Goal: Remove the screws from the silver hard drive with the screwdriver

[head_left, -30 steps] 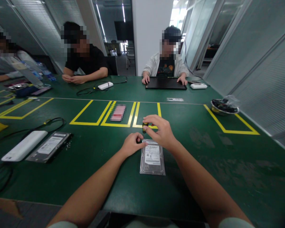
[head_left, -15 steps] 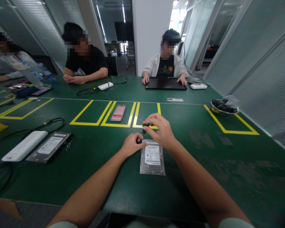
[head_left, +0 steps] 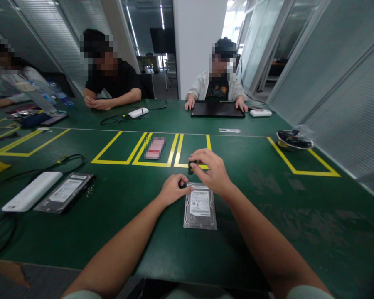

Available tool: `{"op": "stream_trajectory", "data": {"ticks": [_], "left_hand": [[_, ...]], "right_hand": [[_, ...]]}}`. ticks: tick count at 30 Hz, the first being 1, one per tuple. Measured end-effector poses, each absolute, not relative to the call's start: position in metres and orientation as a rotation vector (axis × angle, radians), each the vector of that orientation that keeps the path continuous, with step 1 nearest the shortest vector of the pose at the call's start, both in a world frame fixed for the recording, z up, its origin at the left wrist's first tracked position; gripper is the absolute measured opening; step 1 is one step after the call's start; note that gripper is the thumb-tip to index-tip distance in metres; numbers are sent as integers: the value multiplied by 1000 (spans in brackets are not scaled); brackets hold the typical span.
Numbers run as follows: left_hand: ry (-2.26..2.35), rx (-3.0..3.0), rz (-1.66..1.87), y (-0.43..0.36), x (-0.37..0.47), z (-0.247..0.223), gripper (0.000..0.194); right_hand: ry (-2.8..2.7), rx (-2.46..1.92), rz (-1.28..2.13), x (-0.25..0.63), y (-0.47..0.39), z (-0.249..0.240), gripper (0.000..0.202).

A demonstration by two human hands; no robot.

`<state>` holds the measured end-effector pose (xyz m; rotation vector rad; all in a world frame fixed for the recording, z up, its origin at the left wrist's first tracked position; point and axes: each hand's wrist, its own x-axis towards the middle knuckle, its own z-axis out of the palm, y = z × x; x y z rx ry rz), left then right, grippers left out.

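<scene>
A hard drive (head_left: 200,207) with a white label lies flat on the green table before me. My left hand (head_left: 173,189) is at its far left corner, thumb resting on the top face and fingers curled beside the edge. Above that same corner, my right hand (head_left: 212,168) pinches the dark handle of a small screwdriver (head_left: 191,167) between thumb and fingers. The screwdriver stands roughly upright; its tip is too small to make out against the drive's corner.
To the left lie a second hard drive (head_left: 65,193), small screws (head_left: 89,190) and a white power bank (head_left: 34,191). A phone (head_left: 155,148) sits inside yellow tape. A bowl of dark items (head_left: 294,141) stands right. Across the table, a person holds a black panel (head_left: 217,109).
My right hand's fingers have shifted slightly around the screwdriver handle, which looks a little turned. My left hand and the hard drive have stayed in place.
</scene>
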<state>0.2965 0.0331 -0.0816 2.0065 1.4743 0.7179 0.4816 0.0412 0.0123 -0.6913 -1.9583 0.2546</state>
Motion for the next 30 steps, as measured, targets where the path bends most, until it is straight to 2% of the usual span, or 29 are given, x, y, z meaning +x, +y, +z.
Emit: {"op": "stream_trajectory", "data": {"ticks": [5, 12, 20, 26, 30], "left_hand": [[1473, 1993, 720, 33, 297, -82, 36], [1469, 2009, 734, 33, 297, -81, 35], [1456, 2011, 736, 34, 297, -84, 34], [1460, 2013, 741, 34, 296, -86, 35], [1454, 2020, 745, 34, 296, -84, 35]], "right_hand": [[-1987, -644, 280, 482, 42, 11, 23], [-1969, -704, 279, 482, 38, 13, 19], [-2009, -641, 276, 481, 40, 12, 26], [-1996, -746, 291, 481, 40, 12, 16], [-1989, -715, 288, 481, 39, 13, 17]]}}
